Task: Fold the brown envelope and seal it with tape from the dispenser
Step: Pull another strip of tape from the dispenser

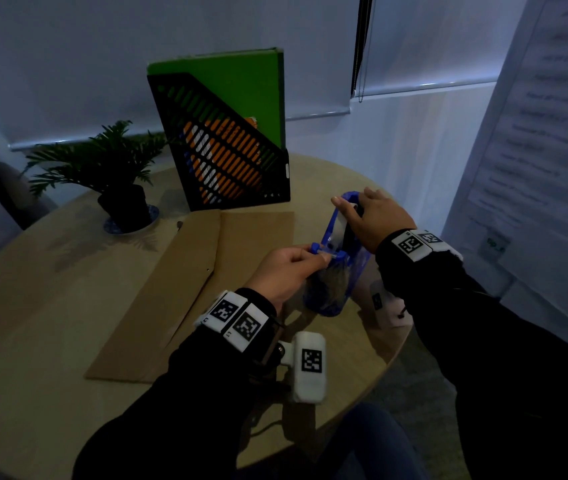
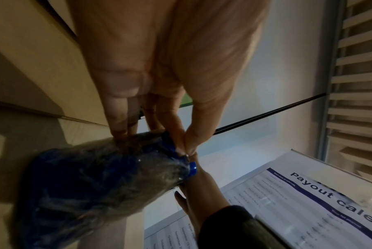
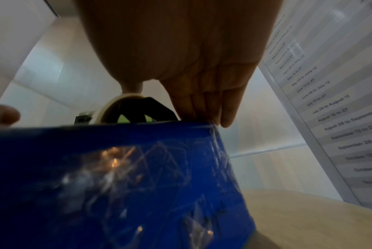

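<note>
The brown envelope (image 1: 178, 292) lies flat on the round wooden table (image 1: 43, 317), with a crease running along its length. To its right stands the blue tape dispenser (image 1: 338, 271), covered in old clear tape scraps. My right hand (image 1: 353, 202) grips the dispenser's top around the tape roll (image 3: 116, 104), thumb on one side and fingers (image 3: 206, 102) on the other. My left hand (image 1: 320, 257) is at the dispenser's cutter end; its thumb and forefinger (image 2: 186, 148) pinch together on the tape end. The clear tape itself is hard to see.
A black slotted file holder (image 1: 227, 150) with green and orange folders stands behind the envelope. A potted plant (image 1: 116, 168) on a saucer is at the back left. A printed poster (image 1: 535, 150) hangs close on the right. The table edge curves near my right arm.
</note>
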`<action>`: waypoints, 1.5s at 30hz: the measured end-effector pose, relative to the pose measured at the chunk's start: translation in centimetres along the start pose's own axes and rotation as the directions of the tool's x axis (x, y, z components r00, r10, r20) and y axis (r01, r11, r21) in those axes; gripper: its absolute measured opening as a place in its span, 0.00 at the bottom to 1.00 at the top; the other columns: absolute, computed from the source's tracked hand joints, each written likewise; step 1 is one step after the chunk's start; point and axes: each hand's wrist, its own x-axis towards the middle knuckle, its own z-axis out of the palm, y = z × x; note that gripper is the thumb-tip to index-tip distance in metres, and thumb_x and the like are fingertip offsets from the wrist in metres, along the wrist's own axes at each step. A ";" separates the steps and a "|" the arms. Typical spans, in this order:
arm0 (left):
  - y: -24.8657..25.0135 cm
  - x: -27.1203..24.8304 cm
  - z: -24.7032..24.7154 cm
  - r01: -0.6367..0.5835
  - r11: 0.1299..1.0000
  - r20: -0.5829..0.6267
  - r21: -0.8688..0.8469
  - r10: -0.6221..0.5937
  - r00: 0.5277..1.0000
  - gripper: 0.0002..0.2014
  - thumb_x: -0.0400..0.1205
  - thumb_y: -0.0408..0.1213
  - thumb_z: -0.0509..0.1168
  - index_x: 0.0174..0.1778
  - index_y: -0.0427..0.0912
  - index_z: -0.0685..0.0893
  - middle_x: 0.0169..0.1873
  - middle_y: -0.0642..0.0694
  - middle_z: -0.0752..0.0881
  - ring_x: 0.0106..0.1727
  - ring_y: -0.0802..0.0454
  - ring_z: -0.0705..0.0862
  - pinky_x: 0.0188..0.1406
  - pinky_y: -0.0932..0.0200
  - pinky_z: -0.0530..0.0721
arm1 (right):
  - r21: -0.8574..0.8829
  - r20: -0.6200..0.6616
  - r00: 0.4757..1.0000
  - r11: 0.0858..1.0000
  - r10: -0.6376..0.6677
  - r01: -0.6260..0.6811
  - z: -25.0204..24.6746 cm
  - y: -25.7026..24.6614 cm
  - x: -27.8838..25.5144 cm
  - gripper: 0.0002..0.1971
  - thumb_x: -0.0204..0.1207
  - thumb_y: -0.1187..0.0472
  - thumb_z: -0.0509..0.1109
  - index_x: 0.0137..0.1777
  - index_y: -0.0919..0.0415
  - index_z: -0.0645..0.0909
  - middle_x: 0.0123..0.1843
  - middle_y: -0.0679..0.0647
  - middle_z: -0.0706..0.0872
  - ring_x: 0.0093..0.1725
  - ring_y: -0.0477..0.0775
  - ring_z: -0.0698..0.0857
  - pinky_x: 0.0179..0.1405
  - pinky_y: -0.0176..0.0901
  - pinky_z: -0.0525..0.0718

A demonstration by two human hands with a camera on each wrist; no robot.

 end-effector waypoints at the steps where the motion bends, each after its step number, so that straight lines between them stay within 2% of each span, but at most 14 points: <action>1: 0.1 -0.1 -0.1 -0.004 1.000 0.009 0.016 0.004 1.000 0.18 0.80 0.34 0.68 0.22 0.45 0.80 0.41 0.51 0.86 0.50 0.53 0.83 0.64 0.52 0.79 | 0.000 0.000 1.000 1.000 0.000 0.000 0.0 0.0 0.0 0.40 0.79 0.31 0.46 0.61 0.68 0.77 0.68 0.62 0.77 0.71 0.61 0.75 0.67 0.55 0.74; 4: 0.3 0.0 -0.3 -0.028 0.995 0.020 0.093 0.026 0.999 0.15 0.80 0.35 0.67 0.26 0.42 0.79 0.43 0.52 0.85 0.53 0.51 0.83 0.64 0.52 0.80 | 0.004 0.005 1.000 1.000 0.003 -0.003 0.1 0.0 0.1 0.40 0.78 0.30 0.46 0.60 0.68 0.78 0.69 0.62 0.77 0.72 0.61 0.74 0.68 0.55 0.75; 8: 1.0 0.0 -0.4 -0.041 0.989 0.048 0.144 0.034 0.998 0.14 0.81 0.31 0.67 0.27 0.40 0.79 0.35 0.53 0.84 0.42 0.57 0.82 0.49 0.60 0.80 | 0.002 0.027 1.000 1.000 0.011 -0.011 -0.3 -0.1 -0.1 0.39 0.78 0.30 0.46 0.61 0.67 0.77 0.69 0.62 0.76 0.71 0.61 0.75 0.67 0.55 0.75; 10: 1.3 0.0 -0.5 -0.038 0.983 0.060 0.182 0.027 0.998 0.14 0.81 0.31 0.67 0.27 0.40 0.79 0.36 0.51 0.83 0.41 0.56 0.81 0.51 0.57 0.78 | 0.008 0.044 0.999 1.000 0.013 -0.013 -0.6 -0.2 -0.2 0.39 0.78 0.31 0.46 0.61 0.68 0.77 0.71 0.62 0.75 0.72 0.61 0.74 0.68 0.55 0.74; 12: 1.5 -0.2 -0.8 -0.052 0.964 0.080 0.262 0.033 0.996 0.14 0.80 0.29 0.67 0.27 0.40 0.79 0.43 0.51 0.83 0.47 0.54 0.81 0.56 0.55 0.77 | 0.017 0.052 0.998 1.000 0.018 -0.019 -0.8 -0.3 -0.2 0.39 0.79 0.31 0.47 0.61 0.67 0.78 0.71 0.62 0.76 0.72 0.61 0.74 0.69 0.55 0.74; 15: 1.9 -0.7 -1.7 -0.063 0.943 0.151 0.327 0.013 0.988 0.12 0.80 0.30 0.68 0.29 0.41 0.80 0.52 0.59 0.81 0.54 0.57 0.83 0.54 0.67 0.81 | 0.017 0.066 0.998 1.000 0.021 -0.022 -1.0 -0.4 -0.3 0.38 0.79 0.31 0.47 0.57 0.66 0.79 0.69 0.61 0.77 0.71 0.61 0.75 0.68 0.54 0.74; 18: 3.2 -1.5 -3.1 -0.023 0.963 0.172 0.268 -0.025 0.985 0.07 0.82 0.35 0.66 0.38 0.41 0.83 0.60 0.57 0.82 0.58 0.57 0.82 0.58 0.61 0.80 | 0.035 0.089 0.996 0.999 0.029 -0.033 -1.5 -0.8 -0.2 0.35 0.79 0.31 0.46 0.43 0.63 0.80 0.63 0.65 0.80 0.67 0.63 0.78 0.64 0.53 0.75; 20: 3.9 -2.4 -4.5 -0.084 0.926 0.132 0.367 0.037 0.990 0.06 0.83 0.39 0.64 0.41 0.46 0.84 0.64 0.56 0.81 0.63 0.56 0.80 0.63 0.55 0.78 | 0.100 0.116 0.992 0.994 0.040 -0.052 -2.1 -1.3 -0.1 0.33 0.81 0.34 0.48 0.36 0.63 0.76 0.56 0.68 0.83 0.58 0.64 0.82 0.56 0.50 0.75; 23: 4.2 -3.7 -6.6 -0.131 0.899 0.110 0.418 0.093 0.990 0.06 0.83 0.41 0.63 0.45 0.52 0.85 0.66 0.57 0.81 0.65 0.58 0.79 0.66 0.56 0.76 | 0.143 0.076 0.997 0.989 0.008 -0.019 -2.9 -2.3 -0.8 0.32 0.81 0.37 0.55 0.67 0.65 0.78 0.74 0.67 0.74 0.73 0.62 0.74 0.72 0.51 0.71; 25: 3.9 -4.4 -7.9 -0.132 0.911 0.075 0.391 0.112 0.991 0.06 0.83 0.39 0.63 0.46 0.49 0.86 0.64 0.56 0.82 0.64 0.61 0.79 0.62 0.63 0.76 | 0.185 -0.011 0.995 0.977 -0.101 0.101 -3.3 -4.1 -2.2 0.27 0.82 0.45 0.61 0.73 0.62 0.74 0.77 0.62 0.71 0.76 0.61 0.72 0.75 0.49 0.69; 29: 3.7 -5.4 -9.4 -0.166 0.907 0.013 0.388 0.175 0.985 0.06 0.83 0.36 0.63 0.47 0.46 0.86 0.61 0.56 0.83 0.62 0.64 0.80 0.54 0.70 0.76 | 0.361 -0.059 0.952 0.883 -0.301 0.301 -3.4 -8.7 -5.4 0.12 0.80 0.56 0.66 0.58 0.59 0.84 0.62 0.58 0.82 0.63 0.58 0.81 0.66 0.46 0.74; 35: 3.0 -6.7 -11.4 -0.168 0.898 -0.048 0.405 0.205 0.978 0.05 0.82 0.36 0.66 0.47 0.48 0.87 0.57 0.50 0.87 0.60 0.55 0.84 0.64 0.59 0.79 | 0.537 0.093 0.924 0.800 -0.372 0.268 -1.5 -12.5 -7.7 0.11 0.80 0.54 0.67 0.51 0.60 0.87 0.52 0.52 0.85 0.55 0.48 0.80 0.60 0.47 0.79; 40: 2.7 -7.7 -12.6 -0.172 0.891 -0.066 0.420 0.219 0.973 0.07 0.82 0.34 0.66 0.45 0.51 0.86 0.57 0.50 0.88 0.59 0.55 0.85 0.60 0.64 0.79 | 0.615 0.147 0.912 0.757 -0.384 0.220 -1.0 -14.1 -8.2 0.06 0.80 0.55 0.68 0.42 0.52 0.83 0.33 0.41 0.78 0.34 0.36 0.73 0.38 0.38 0.72; 45: 2.3 -8.7 -14.1 -0.169 0.887 -0.080 0.429 0.224 0.971 0.07 0.82 0.33 0.66 0.45 0.51 0.86 0.55 0.55 0.88 0.60 0.58 0.85 0.63 0.63 0.79 | 0.640 0.169 0.900 0.739 -0.403 0.211 -0.6 -15.6 -8.8 0.06 0.78 0.52 0.70 0.40 0.50 0.82 0.42 0.49 0.83 0.43 0.43 0.77 0.46 0.41 0.74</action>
